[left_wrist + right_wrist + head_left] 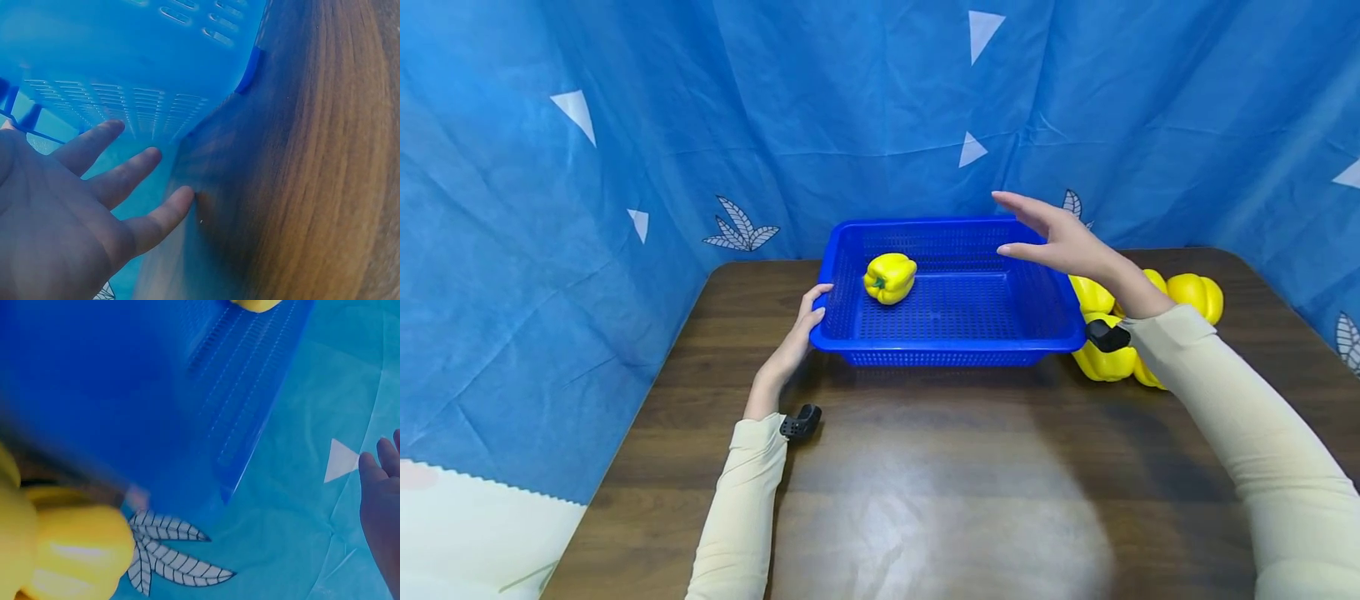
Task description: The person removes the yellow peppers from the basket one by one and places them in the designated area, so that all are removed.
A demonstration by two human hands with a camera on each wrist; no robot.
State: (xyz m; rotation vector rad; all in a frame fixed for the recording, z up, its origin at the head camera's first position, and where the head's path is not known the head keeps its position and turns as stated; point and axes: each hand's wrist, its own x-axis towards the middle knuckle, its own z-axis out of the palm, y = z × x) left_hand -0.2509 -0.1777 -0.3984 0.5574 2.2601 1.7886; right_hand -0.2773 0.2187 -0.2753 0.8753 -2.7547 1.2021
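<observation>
A blue plastic basket (pixel 947 345) with perforated walls sits on the table, one yellow bell pepper (pixel 891 278) in its left part. At the basket's left rim is my left hand (pixel 793 337), holding the rim with thumb and forefinger. Its other fingers (pixel 128 178) stretch below the rim along the outer wall, seen in the left wrist view. Over the basket's right side hovers my right hand (pixel 1063 242), thumb and fingers spread apart with nothing between them. More yellow bell peppers (pixel 1105 354) lie right of the basket, partly hidden by my right forearm.
The wooden table (pixel 880 467) runs toward me in front of the basket. A blue curtain (pixel 865 108) with white triangles and leaf prints hangs behind and along the left side. Near the right table edge lies another yellow bell pepper (pixel 1197 297).
</observation>
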